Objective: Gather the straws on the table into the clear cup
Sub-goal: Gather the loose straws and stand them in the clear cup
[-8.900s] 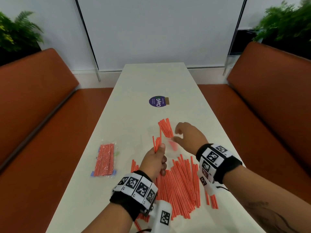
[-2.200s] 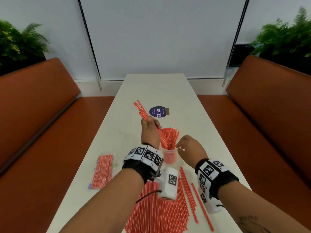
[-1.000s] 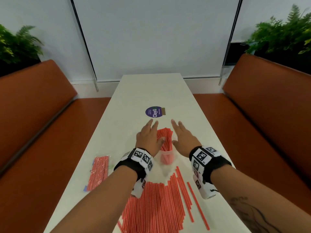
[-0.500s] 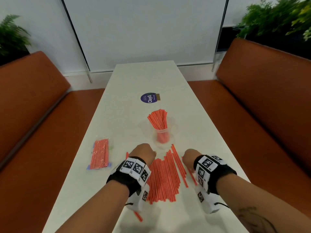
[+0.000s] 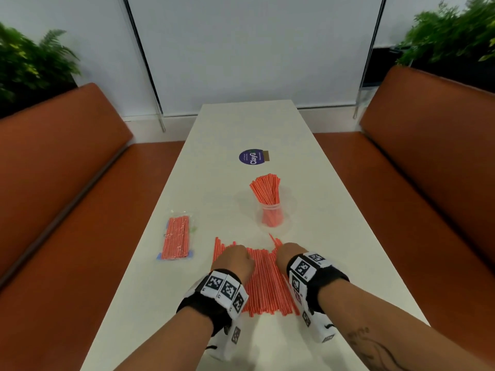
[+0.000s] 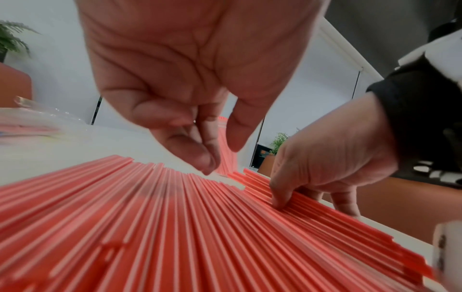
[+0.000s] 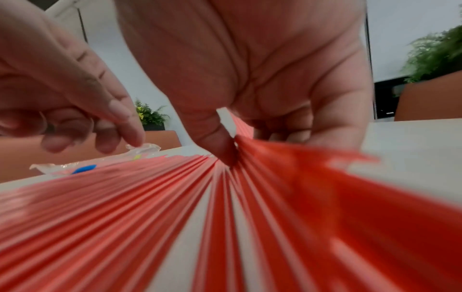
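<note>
The clear cup (image 5: 272,216) stands upright mid-table with a bundle of red-and-white straws (image 5: 265,189) fanning out of it. Nearer me lies a flat pile of loose straws (image 5: 263,286). My left hand (image 5: 233,259) hovers over the pile's far left part, fingers (image 6: 197,146) curled down just above the straws (image 6: 175,227) and holding nothing. My right hand (image 5: 288,254) is at the pile's far right edge. Its thumb (image 7: 221,150) presses on top of a bunch of straws (image 7: 300,164) while its fingers curl round them from the far side.
A sealed clear packet of straws (image 5: 176,241) lies at the table's left edge. A round purple sticker (image 5: 253,156) sits beyond the cup. Orange benches (image 5: 67,183) run along both sides of the white table (image 5: 348,250). Plants stand in the back corners.
Both hands left the cup and came down to the loose pile. In the last half second the right hand slid in to the pile's right edge and took hold of straws.
</note>
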The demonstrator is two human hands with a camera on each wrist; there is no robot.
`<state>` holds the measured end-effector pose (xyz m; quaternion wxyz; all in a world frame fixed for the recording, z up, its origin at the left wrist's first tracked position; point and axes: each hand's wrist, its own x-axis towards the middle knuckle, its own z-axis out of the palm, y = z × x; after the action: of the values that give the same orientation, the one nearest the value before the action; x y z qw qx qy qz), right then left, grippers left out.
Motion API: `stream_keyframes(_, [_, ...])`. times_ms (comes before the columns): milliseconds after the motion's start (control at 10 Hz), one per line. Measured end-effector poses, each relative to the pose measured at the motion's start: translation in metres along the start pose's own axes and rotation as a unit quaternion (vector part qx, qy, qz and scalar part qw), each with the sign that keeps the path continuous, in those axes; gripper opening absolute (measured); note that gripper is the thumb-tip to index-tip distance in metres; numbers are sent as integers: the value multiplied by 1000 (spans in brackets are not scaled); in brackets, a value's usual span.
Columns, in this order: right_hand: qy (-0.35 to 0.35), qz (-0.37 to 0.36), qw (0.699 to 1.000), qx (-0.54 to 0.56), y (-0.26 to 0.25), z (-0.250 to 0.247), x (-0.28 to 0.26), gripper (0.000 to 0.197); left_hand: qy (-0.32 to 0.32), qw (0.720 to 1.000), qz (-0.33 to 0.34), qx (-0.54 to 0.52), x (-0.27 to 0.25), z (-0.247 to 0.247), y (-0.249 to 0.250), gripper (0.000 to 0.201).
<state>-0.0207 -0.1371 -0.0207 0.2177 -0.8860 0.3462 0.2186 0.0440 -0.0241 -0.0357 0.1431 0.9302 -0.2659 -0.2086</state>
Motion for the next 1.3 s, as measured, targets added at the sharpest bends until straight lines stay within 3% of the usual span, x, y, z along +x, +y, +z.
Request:
stream_keyframes(200, [-3,0,1000,-21,5,4,-3,25,-28,999,-11,15,-7,7,9,34])
stream_keyframes(300, [27,-11,998,55,18,-5,-6,33,-31,998,8,45,-9,7,26,33])
stream_keyframes(400, [38,15,964,264,38,-12,-1,36,-43,995,18,87,-10,9,47,31])
stream_keyframes(500, [49,34,946,318,56,-14,-1,37,-65,988,46,130,-6,14,59,32])
stream_keyframes(900, [60,52,944,319,75,-8,-5,39,-89,989,38,109,-1,36,71,14])
stream_keyframes(1000, [61,54,962,260,70,-14,-3,38,-74,996,8,43,-4,36,71,18])
stream_keyframes(1100, [84,25,979,186,67,-20,7,38,-61,998,4,25,5,41,66,41])
stream_keyframes(1200, [126,21,973,191,65,-37,16,36,-56,995,-44,-65,-8,23,68,41])
stream_keyframes(1300, [134,-16,963,233,53,-63,15,35,-9,992,-38,-117,-12,8,67,42])
